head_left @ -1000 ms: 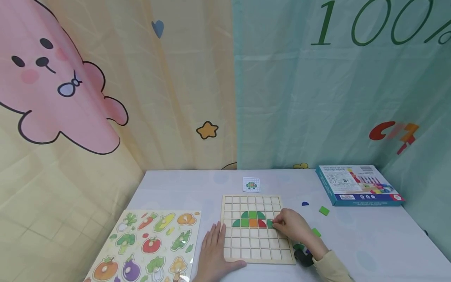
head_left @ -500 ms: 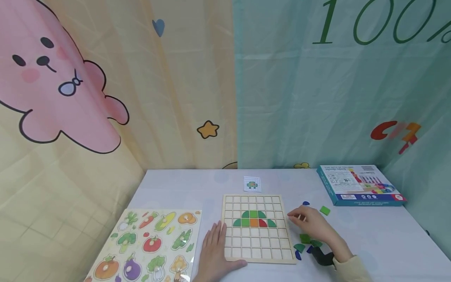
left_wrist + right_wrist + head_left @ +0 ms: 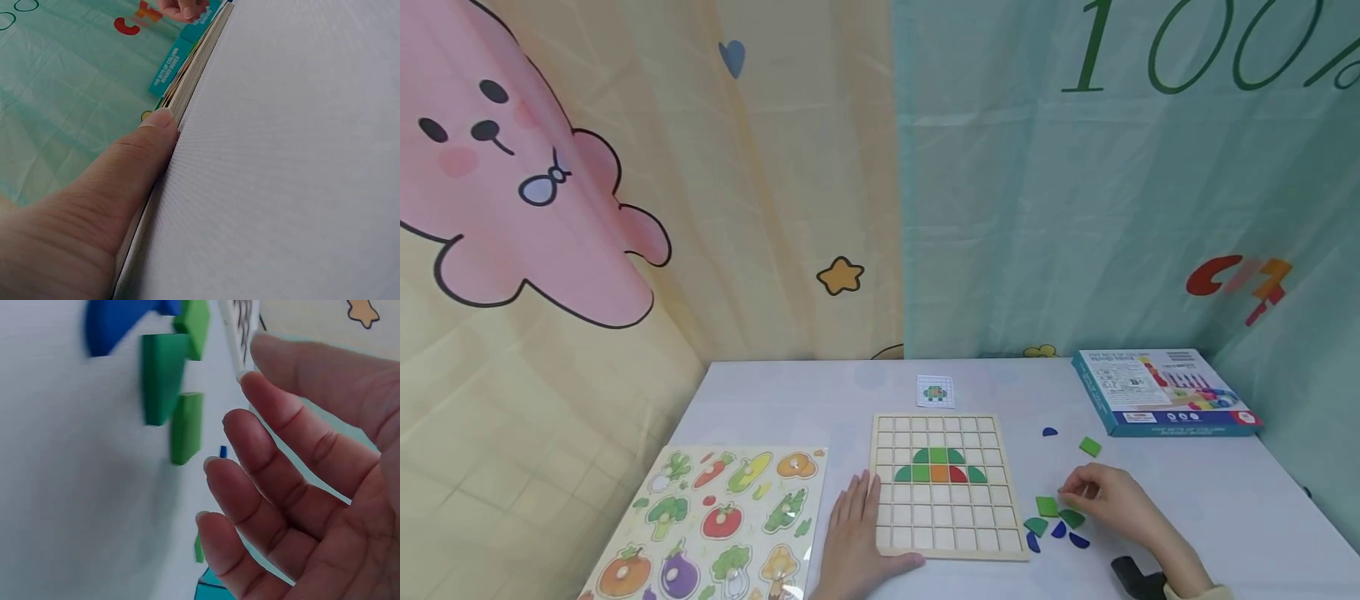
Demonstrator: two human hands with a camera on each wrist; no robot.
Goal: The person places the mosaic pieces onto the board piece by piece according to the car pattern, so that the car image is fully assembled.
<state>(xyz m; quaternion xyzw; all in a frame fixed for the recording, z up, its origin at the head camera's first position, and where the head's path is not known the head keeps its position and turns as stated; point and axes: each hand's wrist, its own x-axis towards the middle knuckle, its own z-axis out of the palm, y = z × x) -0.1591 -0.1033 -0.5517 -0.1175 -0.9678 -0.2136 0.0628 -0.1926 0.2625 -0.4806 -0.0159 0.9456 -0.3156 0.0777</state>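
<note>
Right hand (image 3: 1108,500) holds nothing: fingers loosely bent and spread, tips just above the cluster of loose pieces, lower right of centre in the head view. Right wrist view shows the same: fingers (image 3: 275,419) open, no piece between them, green pieces (image 3: 165,375) just beside the tips. Nearest is the green square (image 3: 1047,506), with a green wedge (image 3: 1037,526) and blue pieces (image 3: 1058,531) touching or just beside it. Cannot tell whether a fingertip touches a piece.

Left hand (image 3: 850,542) lies flat and open on the table (image 3: 775,400), thumb (image 3: 147,140) pressed along the left edge of the wooden grid board (image 3: 947,483), bottom centre of frame. No curl round it.

The board carries a dome of green, orange and red pieces (image 3: 940,467) in its middle rows. Pattern card (image 3: 936,392) sits just above the board. Single blue piece (image 3: 1049,432) and green square (image 3: 1089,447) lie apart, right of the board. Blue box (image 3: 1161,392) at right; vegetable puzzle (image 3: 715,521) lower left.
</note>
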